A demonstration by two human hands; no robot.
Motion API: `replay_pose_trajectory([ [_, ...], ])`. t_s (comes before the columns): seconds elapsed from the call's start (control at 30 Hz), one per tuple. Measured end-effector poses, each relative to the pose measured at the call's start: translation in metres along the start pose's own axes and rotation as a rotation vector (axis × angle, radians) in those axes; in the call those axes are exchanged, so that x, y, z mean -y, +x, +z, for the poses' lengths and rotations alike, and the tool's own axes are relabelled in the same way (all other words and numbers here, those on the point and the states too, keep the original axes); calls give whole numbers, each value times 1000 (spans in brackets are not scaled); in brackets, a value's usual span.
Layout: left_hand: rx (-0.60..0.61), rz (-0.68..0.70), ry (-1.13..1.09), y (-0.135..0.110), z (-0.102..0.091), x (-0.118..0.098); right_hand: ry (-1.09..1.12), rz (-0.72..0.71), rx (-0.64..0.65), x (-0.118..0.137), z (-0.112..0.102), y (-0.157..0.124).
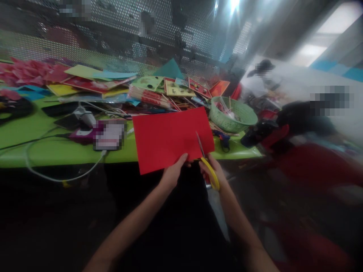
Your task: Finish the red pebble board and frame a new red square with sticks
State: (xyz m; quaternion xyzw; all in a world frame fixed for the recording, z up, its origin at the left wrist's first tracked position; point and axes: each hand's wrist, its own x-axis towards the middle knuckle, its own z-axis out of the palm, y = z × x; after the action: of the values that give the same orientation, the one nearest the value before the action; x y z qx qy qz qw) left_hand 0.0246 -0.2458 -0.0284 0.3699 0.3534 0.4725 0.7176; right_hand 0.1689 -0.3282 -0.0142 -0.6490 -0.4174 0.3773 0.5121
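Note:
A sheet of red paper [170, 136] is held up in front of the table's near edge. My left hand [176, 169] grips its lower edge, thumb on top and fingers underneath. My right hand [214, 170] is closed on a pair of scissors with yellow handles [212, 174]. One scissor blade lies over the paper near its right side, pointing away from me; the other blade is hidden beneath the sheet. Right of the blade, a strip of the paper bends slightly.
The green-covered table [17, 153] carries coloured cards, pink paper flowers [28, 73], a green basket [234, 113], a glue gun [223, 139], and a phone [109, 135] with a white cable. A person in dark red [317, 162] is close on the right; another is farther back.

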Motion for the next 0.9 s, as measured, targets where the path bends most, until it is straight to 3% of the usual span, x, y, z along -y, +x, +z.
replay_pose_trajectory([
  [0.4, -23, -21, -32, -3, 3, -1, -50, -5, -11, -2, 2, 3],
  [0.7, -21, -47, -84, -5, 7, -6, -5, 12, -40, -16, 3, 8],
  [0.9, 7, -44, 9, -8, 2, -2, 53, 40, -42, -3, -1, 4],
])
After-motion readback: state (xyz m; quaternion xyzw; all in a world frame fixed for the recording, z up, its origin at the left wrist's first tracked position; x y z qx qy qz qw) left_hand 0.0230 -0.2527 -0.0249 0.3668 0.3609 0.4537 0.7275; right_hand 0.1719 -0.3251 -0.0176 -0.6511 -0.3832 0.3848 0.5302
